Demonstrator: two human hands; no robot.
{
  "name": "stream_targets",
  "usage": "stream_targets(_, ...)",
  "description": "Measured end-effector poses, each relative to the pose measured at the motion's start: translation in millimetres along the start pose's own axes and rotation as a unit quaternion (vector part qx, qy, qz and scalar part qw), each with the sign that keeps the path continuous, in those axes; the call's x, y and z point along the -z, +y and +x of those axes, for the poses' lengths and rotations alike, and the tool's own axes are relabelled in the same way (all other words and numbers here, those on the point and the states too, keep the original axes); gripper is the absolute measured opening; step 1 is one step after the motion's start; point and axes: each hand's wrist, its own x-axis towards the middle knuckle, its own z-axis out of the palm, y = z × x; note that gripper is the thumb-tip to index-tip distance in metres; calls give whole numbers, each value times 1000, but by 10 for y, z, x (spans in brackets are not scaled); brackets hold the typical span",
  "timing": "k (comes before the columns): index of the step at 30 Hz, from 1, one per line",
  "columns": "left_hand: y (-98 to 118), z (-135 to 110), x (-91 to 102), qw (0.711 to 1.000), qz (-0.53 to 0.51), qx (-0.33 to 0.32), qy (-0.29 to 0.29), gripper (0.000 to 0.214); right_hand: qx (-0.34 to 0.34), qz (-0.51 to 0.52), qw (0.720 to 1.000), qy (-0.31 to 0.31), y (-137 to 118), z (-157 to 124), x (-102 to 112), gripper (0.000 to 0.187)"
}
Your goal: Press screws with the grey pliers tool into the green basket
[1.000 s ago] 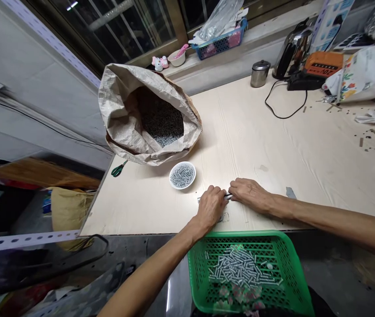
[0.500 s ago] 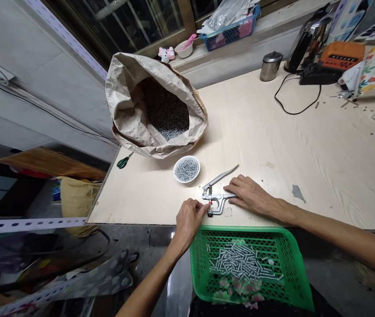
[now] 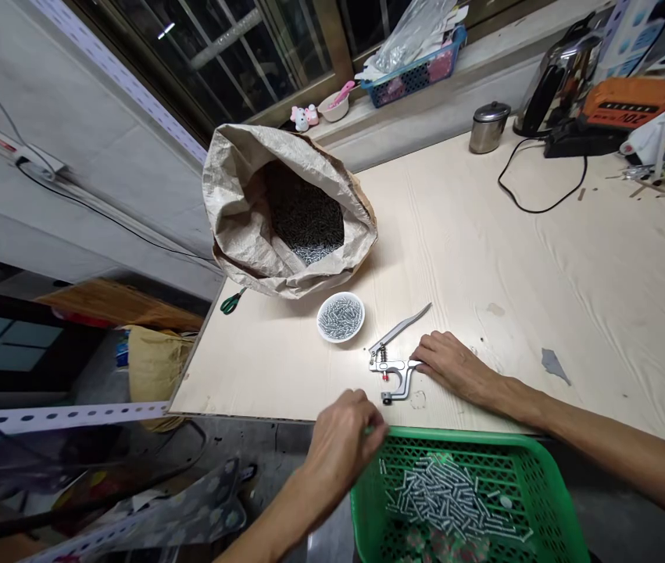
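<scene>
My right hand [image 3: 452,365] rests on the lower handle of the metal snap pliers [image 3: 395,353], which lie on the pale wooden table [image 3: 543,274] with the upper handle sprung up. My left hand [image 3: 341,446] hovers at the left rim of the green basket [image 3: 543,469], fingers pinched on something too small to name. The basket holds several small metal pieces [image 3: 449,494]. A white bowl of metal pieces [image 3: 340,317] stands just behind the pliers.
A big open paper sack of dark metal parts [image 3: 288,211] stands at the table's back left, green scissors [image 3: 230,302] beside it. A kettle [image 3: 555,74], a steel cup [image 3: 488,127], an orange device [image 3: 625,102] and a black cord [image 3: 537,205] lie far right.
My left hand has pulled back from the pliers' jaw toward the green basket's rim. My right hand stays on the pliers' handle. The view has shifted slightly.
</scene>
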Motion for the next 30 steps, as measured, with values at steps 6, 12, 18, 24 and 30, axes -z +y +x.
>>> stream_targets(6,-275,388,229,980,5,23,200,18,2,12,1000,-3,-11,26,11,17)
stream_targets(12,-599,1196,367,954,64,58,289,18,5,11,1000,-1,7,24,-15,18)
stream_targets(18,-547,1286,304,961,60,46,268,15,5,15,1000,-4,26,21,-33,16)
stream_targets(24,-580,1358,256,964,-11,66,257,12,10,17,1000,1,20,29,-18,18)
stream_targets(30,-648,1291,268,949,-83,56,299,12,9,16,1000,3,19,34,-9,16)
